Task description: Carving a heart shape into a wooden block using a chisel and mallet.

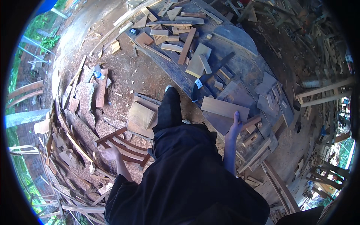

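Observation:
My right hand [234, 125] is at the near right corner of a flat, light brown wooden board [224, 107]. Its thumb lies over the board's edge, while the other fingers are partly hidden. The board is over the near part of a dark worktable [170, 71]. On my left, my left hand [110, 153] is held out with its fingers apart and nothing in it. Beside that hand is a reddish-brown slatted wooden frame [127, 147], like a chair back. A square wooden piece [141, 116] lies on a stool-like stand by my leg.
Several offcuts and blocks cover the worktable, among them a pale thick board [198, 60] and a long reddish strip [187, 45]. A plastic bottle [99, 75] is by a plank on the left. Scrap wood [71, 150] is heaped along the left; more timber [318, 48] stands at far right.

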